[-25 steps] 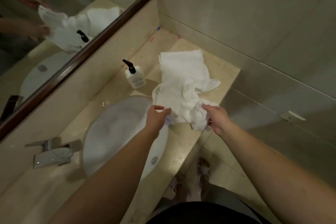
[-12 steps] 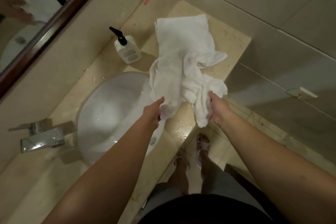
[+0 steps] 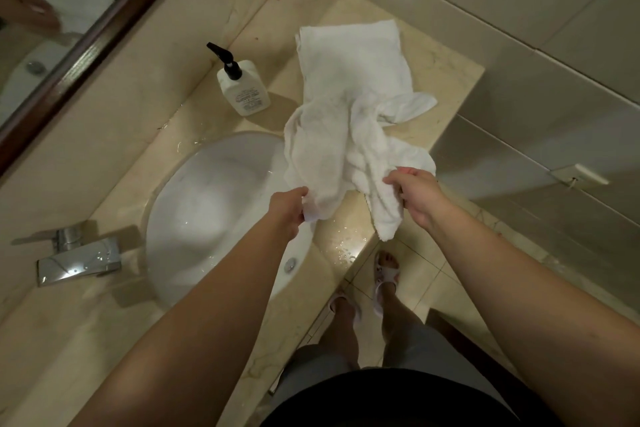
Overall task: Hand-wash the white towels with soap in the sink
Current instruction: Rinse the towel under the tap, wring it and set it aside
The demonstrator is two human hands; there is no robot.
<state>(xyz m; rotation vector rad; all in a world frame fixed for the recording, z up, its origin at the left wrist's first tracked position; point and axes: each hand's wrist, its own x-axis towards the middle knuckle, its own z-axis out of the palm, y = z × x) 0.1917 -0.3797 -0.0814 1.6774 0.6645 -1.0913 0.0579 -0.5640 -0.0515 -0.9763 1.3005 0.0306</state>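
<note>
1. The left hand [image 3: 289, 210] pinches a corner of the white towels [image 3: 349, 121] over the sink's [image 3: 207, 204] right rim, likely to drag them into the basin.
2. The soap bottle [image 3: 242, 87] stands just behind the sink, within reach for lathering.
3. The right hand [image 3: 414, 196] grips a bunched fold right of the sink, at the bench [image 3: 446, 80] edge, keeping the cloth from sliding floorward.
</note>
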